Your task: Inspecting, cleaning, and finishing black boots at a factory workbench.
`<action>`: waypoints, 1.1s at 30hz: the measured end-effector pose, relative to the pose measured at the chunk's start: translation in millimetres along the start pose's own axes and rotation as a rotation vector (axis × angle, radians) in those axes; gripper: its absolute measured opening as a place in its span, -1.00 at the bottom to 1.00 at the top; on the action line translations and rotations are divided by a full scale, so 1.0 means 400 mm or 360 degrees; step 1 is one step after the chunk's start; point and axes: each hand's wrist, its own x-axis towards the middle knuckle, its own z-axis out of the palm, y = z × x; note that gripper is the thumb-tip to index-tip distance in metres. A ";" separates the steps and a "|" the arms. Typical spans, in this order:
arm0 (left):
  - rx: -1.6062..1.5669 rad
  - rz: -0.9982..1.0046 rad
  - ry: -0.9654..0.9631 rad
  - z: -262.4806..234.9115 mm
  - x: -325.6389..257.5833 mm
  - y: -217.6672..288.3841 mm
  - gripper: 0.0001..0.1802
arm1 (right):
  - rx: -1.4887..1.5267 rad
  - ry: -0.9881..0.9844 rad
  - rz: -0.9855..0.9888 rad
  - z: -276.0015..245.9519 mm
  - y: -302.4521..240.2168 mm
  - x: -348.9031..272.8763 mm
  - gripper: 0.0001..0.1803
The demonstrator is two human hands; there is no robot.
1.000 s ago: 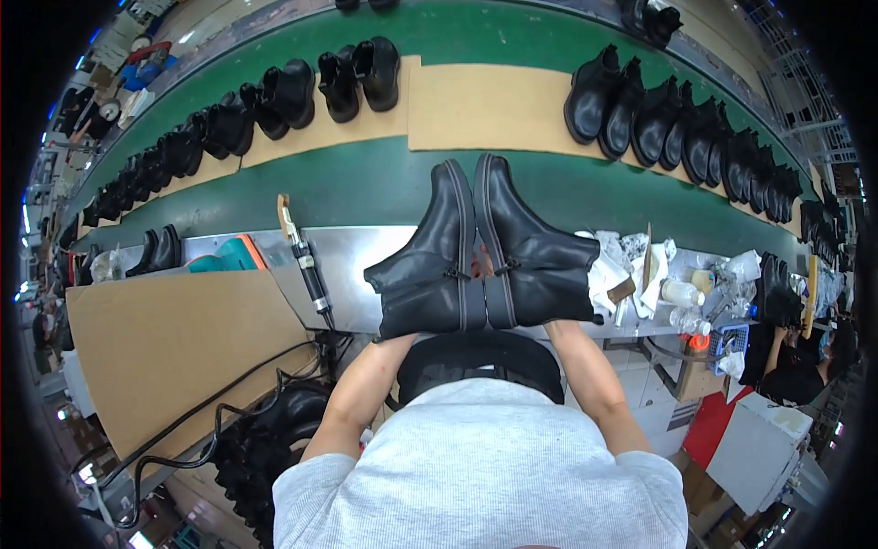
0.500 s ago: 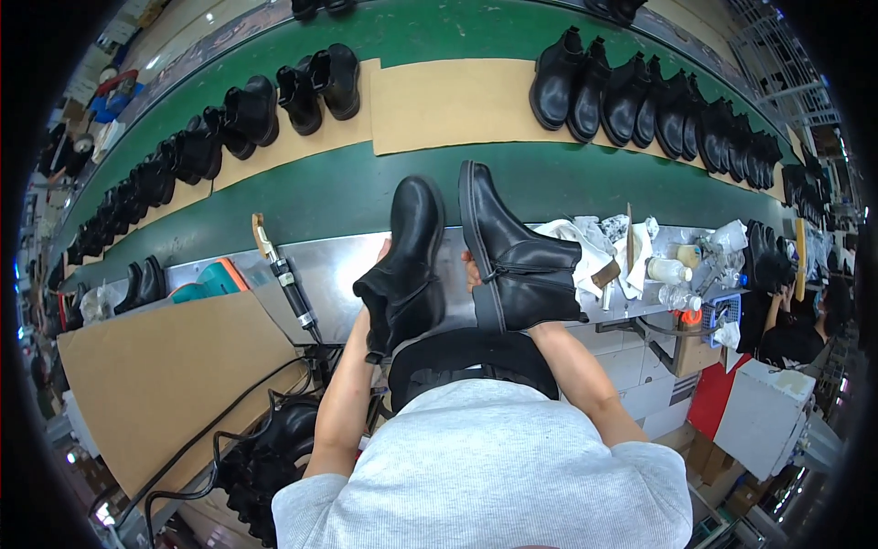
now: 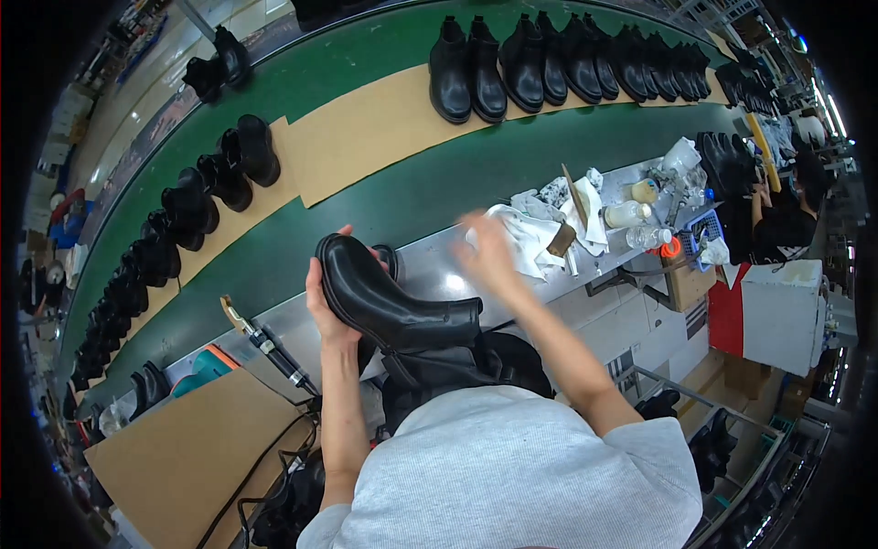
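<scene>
My left hand (image 3: 327,306) is closed around the toe end of a black leather ankle boot (image 3: 393,302), which lies tilted in front of my body with its shaft toward the right. A second black boot (image 3: 389,261) is mostly hidden behind it; only parts of it show, and I cannot tell how it is supported. My right hand (image 3: 487,249) is off the boots, above the bench edge just left of some white cloths (image 3: 526,240). It is smeared by motion, so its fingers cannot be read.
Rows of black boots (image 3: 453,73) stand on brown cardboard (image 3: 366,128) across the green bench. Plastic bottles (image 3: 626,214) and a blue basket (image 3: 702,236) sit at right. A corded tool (image 3: 274,352) and cardboard sheet (image 3: 192,448) are at left. A co-worker (image 3: 786,215) sits far right.
Before, each hand held one upright boot. Now the boots are together on the left, one over the other, and my right hand has let go and moved toward the cloths. The view has turned.
</scene>
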 end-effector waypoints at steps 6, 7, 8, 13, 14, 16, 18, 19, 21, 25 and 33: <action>0.0230 -0.0168 -0.0065 0.083 0.018 -0.029 -0.30 | -0.0829 -0.0197 -0.0081 -0.078 0.263 0.048 -0.65; 0.0237 -0.0174 -0.0089 0.088 0.022 -0.034 -0.30 | -0.0837 -0.0175 -0.0070 -0.085 0.264 0.042 -0.65; 0.0247 -0.0209 -0.0088 0.094 0.029 -0.041 -0.30 | -0.0482 -0.0174 -0.0095 -0.094 0.262 0.018 -0.64; 0.0308 -0.0346 -0.0050 0.118 0.039 -0.088 -0.32 | 0.0069 0.0058 -0.0020 -0.211 0.109 -0.147 -0.59; 0.0319 -0.0407 -0.0040 0.134 0.047 -0.104 -0.33 | 0.0245 0.0182 0.0029 -0.222 0.121 -0.192 -0.60; 0.0384 -0.0492 -0.0115 0.168 0.061 -0.135 -0.33 | 0.0724 0.0327 0.0190 -0.229 0.163 -0.276 -0.75; 0.0407 -0.0570 -0.0125 0.201 0.075 -0.166 -0.33 | 0.1493 0.0583 0.0606 -0.238 0.190 -0.367 -0.80; 0.0411 -0.0578 -0.0150 0.208 0.084 -0.183 -0.33 | 0.2288 0.0782 0.0993 -0.248 0.221 -0.400 -0.84; 0.0527 -0.0626 -0.0128 0.230 0.099 -0.216 -0.32 | 0.3078 0.0753 0.0409 -0.291 0.368 -0.461 -0.86; 0.0639 -0.0617 0.0015 0.256 0.113 -0.272 -0.34 | 0.1840 0.1434 0.1378 -0.499 0.536 -0.364 -0.67; 0.0702 -0.0674 0.0166 0.335 0.126 -0.371 -0.37 | 0.1053 0.0765 0.1295 -0.582 0.730 -0.265 -0.59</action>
